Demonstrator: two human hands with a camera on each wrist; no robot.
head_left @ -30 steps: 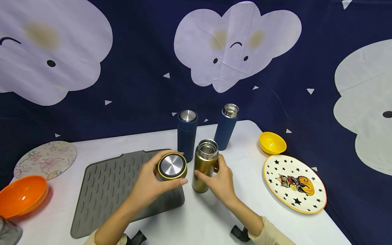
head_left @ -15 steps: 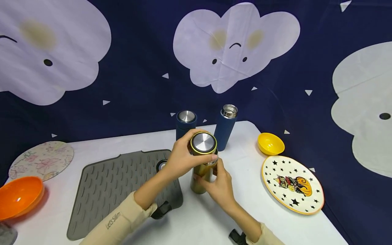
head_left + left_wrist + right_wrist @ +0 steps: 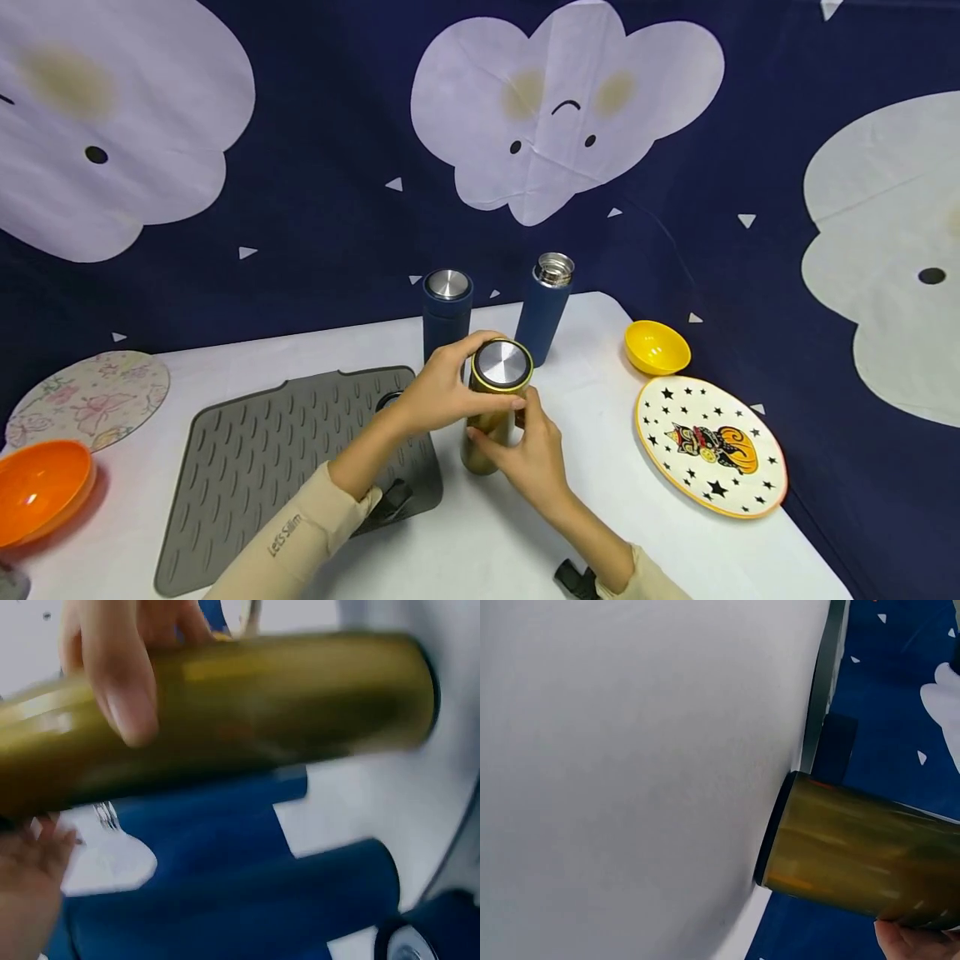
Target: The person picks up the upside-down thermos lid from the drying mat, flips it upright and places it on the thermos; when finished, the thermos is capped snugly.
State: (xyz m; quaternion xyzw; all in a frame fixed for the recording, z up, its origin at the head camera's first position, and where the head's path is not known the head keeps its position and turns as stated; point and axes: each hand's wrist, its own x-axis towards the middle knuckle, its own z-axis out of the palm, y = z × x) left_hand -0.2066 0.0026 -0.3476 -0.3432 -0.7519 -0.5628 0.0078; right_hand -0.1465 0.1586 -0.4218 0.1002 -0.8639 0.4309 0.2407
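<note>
Gold flask (image 3: 487, 433) stands upright on the white table (image 3: 525, 533), just off the right edge of the grey mat (image 3: 270, 467). The left hand (image 3: 442, 392) has its fingers curled round the cap (image 3: 501, 367) — steel top, yellow rim — which sits on the flask's mouth. The right hand (image 3: 532, 454) is wrapped round the flask's body lower down, gripping it. From the left wrist view the flask (image 3: 225, 720) fills the frame with fingertips (image 3: 127, 697) pressed on it; the right wrist view shows its base (image 3: 780, 832) resting on the table.

Behind it are two blue flasks — one capped (image 3: 447, 312), one with an open mouth (image 3: 546, 308). To the right, a yellow bowl (image 3: 657, 347) and a star plate (image 3: 708, 442). Far left, an orange bowl (image 3: 41, 492) and a floral round mat (image 3: 86, 400).
</note>
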